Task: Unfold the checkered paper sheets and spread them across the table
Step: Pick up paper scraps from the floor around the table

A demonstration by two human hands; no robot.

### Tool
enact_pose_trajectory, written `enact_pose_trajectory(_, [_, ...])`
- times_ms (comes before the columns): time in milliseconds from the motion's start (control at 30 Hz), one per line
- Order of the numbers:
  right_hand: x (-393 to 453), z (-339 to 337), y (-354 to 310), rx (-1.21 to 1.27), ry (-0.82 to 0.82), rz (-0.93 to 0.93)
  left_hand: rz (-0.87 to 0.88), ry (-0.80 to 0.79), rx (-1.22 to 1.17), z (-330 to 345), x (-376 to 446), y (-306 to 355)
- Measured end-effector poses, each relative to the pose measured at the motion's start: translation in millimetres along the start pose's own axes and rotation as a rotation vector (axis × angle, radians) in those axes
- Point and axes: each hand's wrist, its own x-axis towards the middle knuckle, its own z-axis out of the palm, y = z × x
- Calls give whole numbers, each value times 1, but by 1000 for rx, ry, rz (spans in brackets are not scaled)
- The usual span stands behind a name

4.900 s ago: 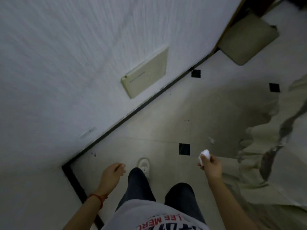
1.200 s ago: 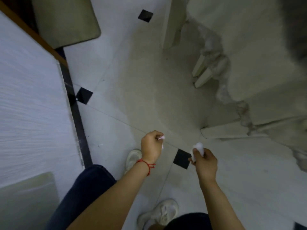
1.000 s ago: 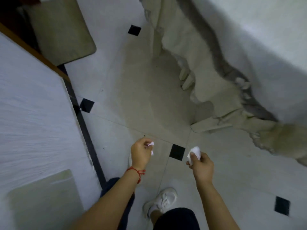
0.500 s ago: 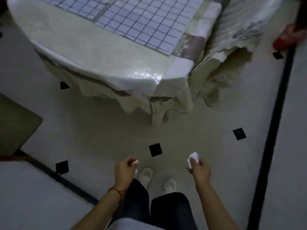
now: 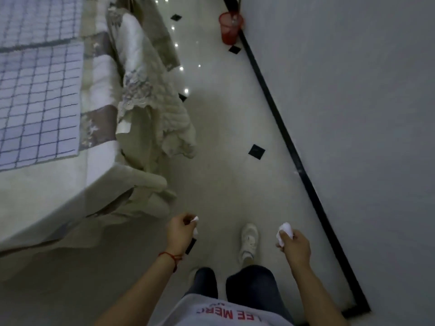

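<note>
Two checkered sheets lie on the desk near its right edge, one behind the other. A draped chair stands just beside that edge. A bin sits on the floor against the wall, well behind.

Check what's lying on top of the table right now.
Two checkered paper sheets lie flat on the tablecloth that drapes the table. The tabletop itself is fully covered, and the table's left part runs out of frame.

A red bin stands by the wall; a white shoe treads pale floor.
</note>
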Motion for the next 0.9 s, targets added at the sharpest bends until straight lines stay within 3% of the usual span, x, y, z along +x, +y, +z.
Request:
enact_pose_trajectory(100, [38, -28, -8, 44, 42, 54, 28, -56, 11, 38, 29, 46])
enact_pose_trajectory(400, [169, -69, -105, -22, -58, 39, 52, 39, -21, 108, 104, 147])
enact_pose_trajectory(700, [283, -9, -256, -66, -186, -52, -121, 136, -70, 102, 187, 173])
enact_pose_trajectory(900, [371, 30, -369, -136, -159, -95, -143, 80, -119, 106, 311, 250])
